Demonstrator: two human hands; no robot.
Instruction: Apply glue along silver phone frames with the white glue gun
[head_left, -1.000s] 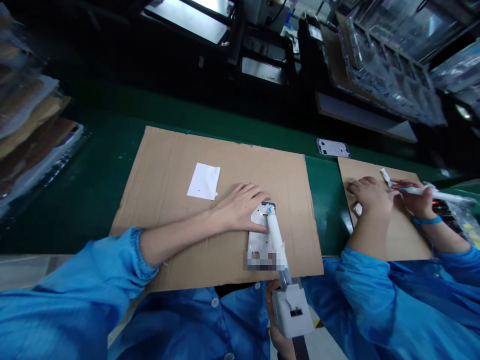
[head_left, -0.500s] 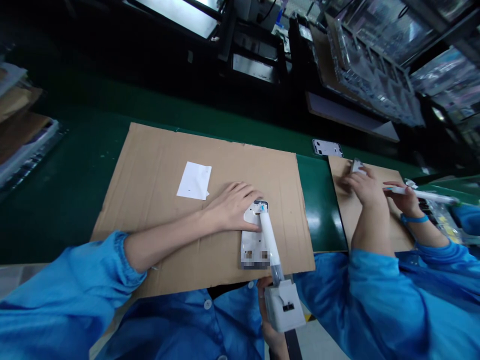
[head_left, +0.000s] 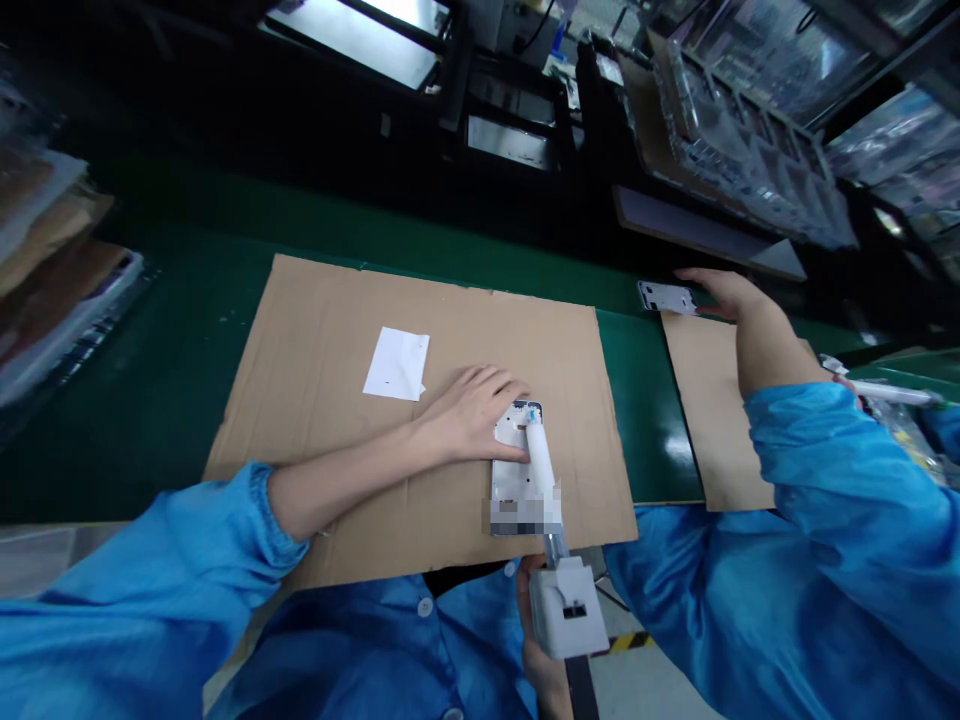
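Near the cardboard sheet's (head_left: 337, 330) front edge, the left hand (head_left: 472, 415) presses flat-fingered on a thin, rigid, probably fragile phone frame (head_left: 517, 470). The right hand (head_left: 544, 660) grips a dispenser (head_left: 559, 560), fingers mostly hidden.

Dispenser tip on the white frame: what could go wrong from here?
1. The left hand pins only the far end of the white frame; the near end lies free on the cardboard sheet, so it may pivot under the dispenser.
2. The tip sits close to the left fingers; they could get smeared.
3. A co-worker's hand reaches for another frame nearby; a bump could jog the line.
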